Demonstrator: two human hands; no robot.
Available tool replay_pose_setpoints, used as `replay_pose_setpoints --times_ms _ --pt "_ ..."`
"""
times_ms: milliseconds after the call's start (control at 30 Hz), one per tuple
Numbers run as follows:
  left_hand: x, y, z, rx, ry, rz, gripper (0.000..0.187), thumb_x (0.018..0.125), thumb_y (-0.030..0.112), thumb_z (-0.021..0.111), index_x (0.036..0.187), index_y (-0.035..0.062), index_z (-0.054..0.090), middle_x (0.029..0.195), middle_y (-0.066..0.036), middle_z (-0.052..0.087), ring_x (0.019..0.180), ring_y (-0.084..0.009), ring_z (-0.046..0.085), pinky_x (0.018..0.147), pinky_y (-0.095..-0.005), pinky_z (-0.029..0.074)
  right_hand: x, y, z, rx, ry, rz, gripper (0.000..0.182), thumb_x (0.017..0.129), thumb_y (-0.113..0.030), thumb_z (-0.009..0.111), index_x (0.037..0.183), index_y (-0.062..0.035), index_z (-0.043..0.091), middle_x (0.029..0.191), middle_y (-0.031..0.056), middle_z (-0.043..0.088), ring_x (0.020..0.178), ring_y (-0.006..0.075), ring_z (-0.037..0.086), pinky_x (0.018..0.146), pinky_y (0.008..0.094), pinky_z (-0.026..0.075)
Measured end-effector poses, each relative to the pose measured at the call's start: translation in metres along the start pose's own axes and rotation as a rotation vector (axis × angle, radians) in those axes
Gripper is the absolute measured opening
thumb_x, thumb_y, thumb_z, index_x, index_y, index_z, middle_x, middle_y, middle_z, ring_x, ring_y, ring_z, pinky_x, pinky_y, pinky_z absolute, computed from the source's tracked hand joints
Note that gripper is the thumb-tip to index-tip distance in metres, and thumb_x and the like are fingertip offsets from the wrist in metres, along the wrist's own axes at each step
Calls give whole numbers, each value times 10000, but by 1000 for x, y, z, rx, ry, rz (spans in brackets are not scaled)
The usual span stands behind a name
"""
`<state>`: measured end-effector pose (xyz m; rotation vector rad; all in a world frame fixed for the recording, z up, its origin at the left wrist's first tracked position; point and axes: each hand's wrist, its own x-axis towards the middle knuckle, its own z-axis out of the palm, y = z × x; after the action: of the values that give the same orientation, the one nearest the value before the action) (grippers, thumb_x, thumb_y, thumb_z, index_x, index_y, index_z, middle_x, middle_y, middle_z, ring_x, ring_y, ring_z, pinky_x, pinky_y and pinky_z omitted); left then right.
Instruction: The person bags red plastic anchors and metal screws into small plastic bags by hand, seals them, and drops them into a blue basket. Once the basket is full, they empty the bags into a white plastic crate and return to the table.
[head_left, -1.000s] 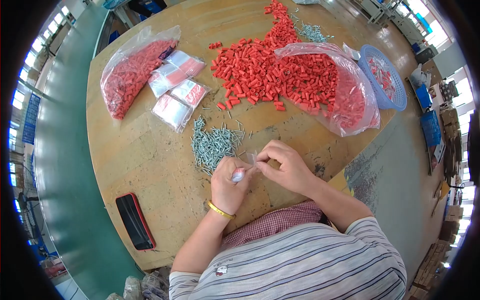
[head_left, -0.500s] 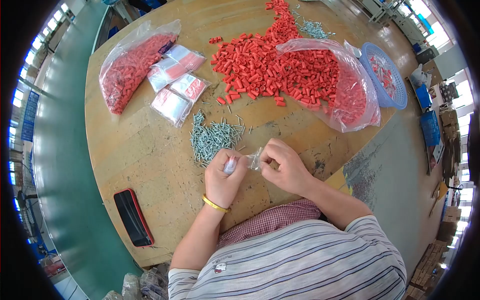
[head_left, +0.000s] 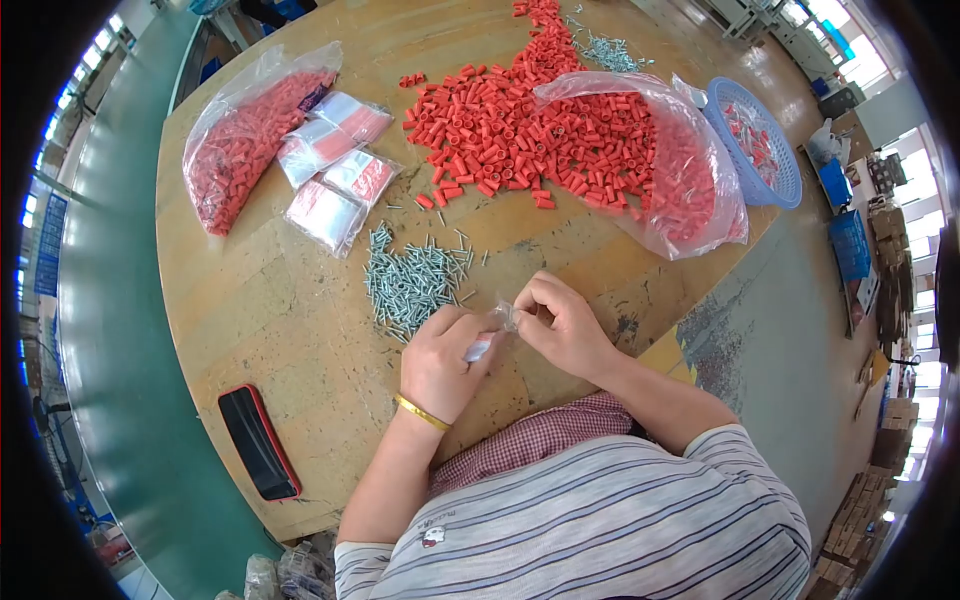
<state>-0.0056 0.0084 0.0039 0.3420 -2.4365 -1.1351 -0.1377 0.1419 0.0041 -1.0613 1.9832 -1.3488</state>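
Observation:
My left hand (head_left: 440, 362) is closed around a small plastic bag (head_left: 480, 347), crumpled, with white and red showing between the fingers. At its clear end, the thumb and fingers of my right hand (head_left: 563, 325) pinch the plastic. What the bag contains is mostly hidden by my left hand. Just beyond my left hand lies a heap of small silvery screws (head_left: 412, 280) on the wooden table (head_left: 290, 330). Farther back spreads a large pile of red plastic caps (head_left: 500, 130).
A clear bag of red caps (head_left: 250, 140) lies at the back left, beside several flat plastic packets (head_left: 328, 214). Another large clear bag (head_left: 725, 215) covers caps at right, near a blue basket (head_left: 788, 178). A phone (head_left: 260, 442) rests front left. More screws (head_left: 612, 52) lie far back.
The view has shifted slightly. My left hand has turned a little, so the bag's red-and-white part shows differently. Both hands keep their hold on the bag.

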Motion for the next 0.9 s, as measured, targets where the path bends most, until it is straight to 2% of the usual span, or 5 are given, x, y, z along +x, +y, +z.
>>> replay_pose_setpoints --times_ms 200,300,500,667,900 --pt "-1 7 -2 145 -46 103 235 664 33 717 887 70 651 867 -83 610 785 -273 604 686 -363 504 13 -13 -7 -230 -97 9 83 802 -52 631 857 -27 574 763 50 553 683 147 543 623 290 442" --pt "0 8 0 173 -65 105 217 670 44 710 870 76 632 852 -76 603 777 -270 594 689 -362 498 16 0 -4 -354 -51 -246 99 822 -76 629 890 -16 590 759 72 584 684 181 572 623 328 461" --pt "-4 -2 -4 216 -108 67 275 640 48 728 886 93 613 847 -59 595 814 -251 600 682 -359 505 37 1 -23 -244 -22 -139 133 819 -88 635 927 -12 619 826 128 600 745 266 599 693 368 485" --pt "-4 -2 -2 138 -64 44 231 681 58 717 887 78 615 798 -76 593 763 -272 608 665 -371 506 95 42 -64 -923 141 -366 198 808 -76 628 990 -6 591 884 146 595 838 293 627 735 387 516" --pt "-5 -6 -2 158 -53 0 182 722 106 712 872 81 612 787 -80 589 743 -279 611 628 -381 508 115 31 -52 -1288 -30 -335 122 778 -42 573 894 -8 552 855 150 594 776 318 631 664 408 545"
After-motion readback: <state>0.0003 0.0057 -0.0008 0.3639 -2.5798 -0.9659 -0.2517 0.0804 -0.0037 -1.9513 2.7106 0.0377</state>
